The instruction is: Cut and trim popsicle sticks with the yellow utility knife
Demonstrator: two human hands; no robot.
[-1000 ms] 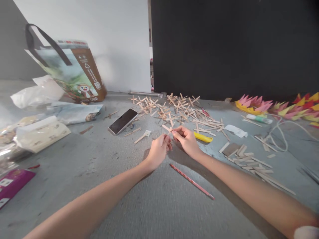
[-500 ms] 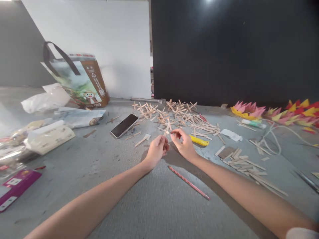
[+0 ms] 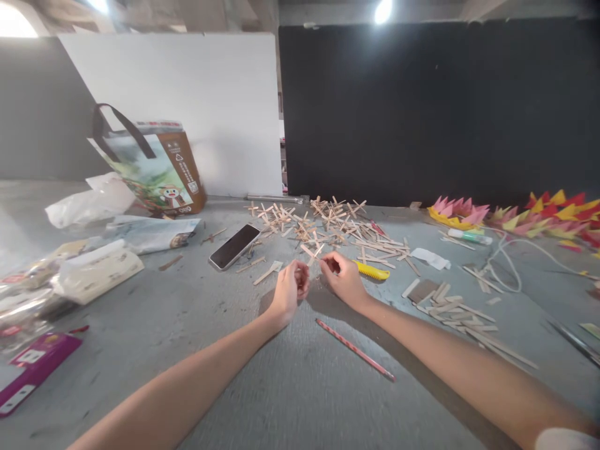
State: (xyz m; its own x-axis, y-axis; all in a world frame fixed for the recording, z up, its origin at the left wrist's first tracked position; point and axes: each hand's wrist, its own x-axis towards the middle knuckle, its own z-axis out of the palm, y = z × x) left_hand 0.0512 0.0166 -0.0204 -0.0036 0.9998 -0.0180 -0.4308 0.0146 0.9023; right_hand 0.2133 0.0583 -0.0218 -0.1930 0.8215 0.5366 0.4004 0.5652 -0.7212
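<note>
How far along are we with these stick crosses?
Done: a heap of crossed sticks lies behind the hands. In hand: one more cross sits at the fingertips of left hand and right hand; grip unclear. Left: loose sticks lie at right, uncrossed.

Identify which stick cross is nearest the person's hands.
The lone cross just beyond the right hand; all others lie farther back in the pile.
</note>
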